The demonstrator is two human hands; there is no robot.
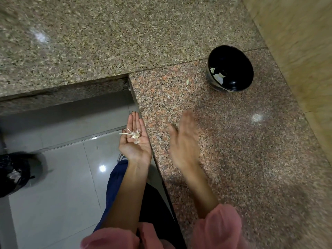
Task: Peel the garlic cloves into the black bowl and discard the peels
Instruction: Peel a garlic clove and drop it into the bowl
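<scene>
My left hand (135, 141) is held palm up just off the counter's edge, cupped flat, with a small heap of garlic peels (134, 135) lying on the palm. My right hand (185, 141) is blurred, flat and edge-on over the pinkish granite counter (242, 159), holding nothing. The black bowl (230, 69) stands at the back of the counter near the wall, with pale garlic cloves (218, 75) inside against its left wall. A few loose peel scraps (187, 81) lie on the counter left of the bowl.
A second, greyer granite counter (89, 42) runs along the back. Grey tiled floor (62, 177) lies below to the left, with a black bag (14, 173) at the far left. A tan tiled wall (301, 51) borders the counter on the right.
</scene>
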